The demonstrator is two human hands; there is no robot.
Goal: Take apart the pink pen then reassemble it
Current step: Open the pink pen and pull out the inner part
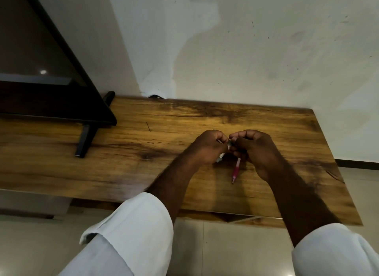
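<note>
**2 hands meet over a pink pen at a wooden table**

A dark framed screen (41, 74) stands at the far left of the wooden table (143, 162), tilted in this wide view, its black foot (84, 141) stretching toward the near edge. A thin dark mark (148, 126) lies on the wood just right of the screen's corner. Behind the table rises a white wall (246, 50), scuffed and speckled.

Moving right, a rolled white sleeve (131, 232) crosses the near edge of the table, and the bare forearm runs up to the left hand (207, 147). Its fingers are curled closed around something small and pale; a slim stick-like piece pokes out near the thumb and a light-coloured bit shows below the palm, but blur keeps me from telling what these parts are.

The left hand's fingertips touch those of the right hand (254, 150), the 2 pressed together above the middle of the table. The right hand is closed too, pinching the upper end of the pink pen (235, 171). The pen hangs slanting down from that grip toward the person, its pale barrel above and its darker pink grip section below, the tip at or just above the wood; I cannot tell whether it touches.

At the far right, the second white sleeve (332, 253) frames the scene, with pale floor tiles (205, 245) below the table's edge.
</note>
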